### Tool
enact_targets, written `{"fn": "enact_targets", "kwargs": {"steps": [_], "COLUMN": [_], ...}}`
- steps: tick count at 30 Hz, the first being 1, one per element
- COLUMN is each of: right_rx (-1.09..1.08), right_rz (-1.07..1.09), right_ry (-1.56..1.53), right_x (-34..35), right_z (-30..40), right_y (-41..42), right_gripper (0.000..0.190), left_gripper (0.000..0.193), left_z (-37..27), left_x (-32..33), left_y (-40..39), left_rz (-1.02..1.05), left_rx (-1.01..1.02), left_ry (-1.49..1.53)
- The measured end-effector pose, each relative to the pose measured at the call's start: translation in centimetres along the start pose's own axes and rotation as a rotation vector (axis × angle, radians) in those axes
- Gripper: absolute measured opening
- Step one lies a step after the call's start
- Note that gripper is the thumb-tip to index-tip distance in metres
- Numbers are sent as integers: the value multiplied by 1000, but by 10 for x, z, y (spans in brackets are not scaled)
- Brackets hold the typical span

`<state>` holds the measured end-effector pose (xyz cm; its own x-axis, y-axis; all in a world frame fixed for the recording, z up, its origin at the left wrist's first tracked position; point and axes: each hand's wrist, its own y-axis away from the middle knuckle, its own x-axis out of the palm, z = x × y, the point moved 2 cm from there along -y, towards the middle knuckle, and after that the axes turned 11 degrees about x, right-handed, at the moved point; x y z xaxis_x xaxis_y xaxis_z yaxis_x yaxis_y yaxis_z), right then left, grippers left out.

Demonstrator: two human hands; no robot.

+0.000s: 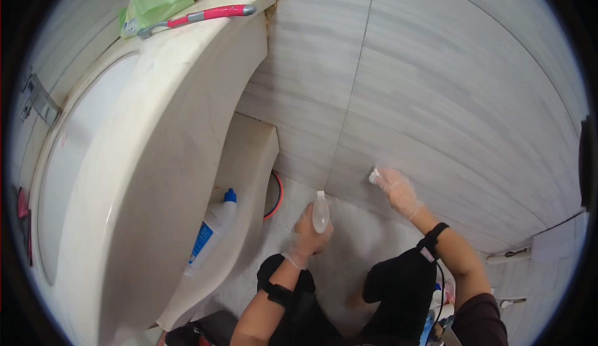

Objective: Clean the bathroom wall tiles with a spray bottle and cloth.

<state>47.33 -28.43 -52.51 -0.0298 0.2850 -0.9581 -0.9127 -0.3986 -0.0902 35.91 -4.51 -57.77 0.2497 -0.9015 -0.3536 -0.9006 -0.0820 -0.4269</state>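
Observation:
In a clear disposable glove, my left hand [308, 234] grips a translucent, rounded bottle [320, 215] with a white top. It is held above the floor, close to where the floor meets the wall. My right hand [399, 191], also gloved, is at the lower part of the grey tiled wall [406, 126]. Between its fingertips is a small white wad [374, 176], held at the tile surface; whether it is cloth, tissue or sponge cannot be made out.
Left stands a cream washbasin counter [154, 168] with a curved front. A white bottle with a blue cap [215, 229] leans on the lower shelf [252, 145]. A pink-handled tool [210, 14] and a green plastic packet [159, 0] lie on top. Several containers [437, 308] stand by my right knee.

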Motion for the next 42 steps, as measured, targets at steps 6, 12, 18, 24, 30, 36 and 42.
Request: {"fn": "enact_targets", "kwargs": {"steps": [6,12,18,24,30,36,42], "right_rx": [651,851,626,801,901,935,914], "right_rz": [78,542,503,429,341,320,360], "right_ry": [-905,-1438,-1530,-1598,-1671,-1675,-1673], "right_x": [53,53,71,13,2,0,4], "right_z": [11,69,13,17,8,2,-3], "right_y": [37,75,98,101,107,109,112], "right_gripper": [25,34,40,39,37,34,34], "left_gripper": [38,43,42,48,47,45,57], "left_z": [-21,-40,-121,-145,-125,-102,-92], "left_x": [1,-47,-87,-160,-208,-233,-249], "left_y": [-6,-39,-77,-7,37,49,64], "left_rz": [-82,-116,-5,72,-20,-219,-112], "left_rx": [-166,22,201,-49,-116,-144,-169], "left_ry": [246,68,-55,32,-32,-94,-399]}}
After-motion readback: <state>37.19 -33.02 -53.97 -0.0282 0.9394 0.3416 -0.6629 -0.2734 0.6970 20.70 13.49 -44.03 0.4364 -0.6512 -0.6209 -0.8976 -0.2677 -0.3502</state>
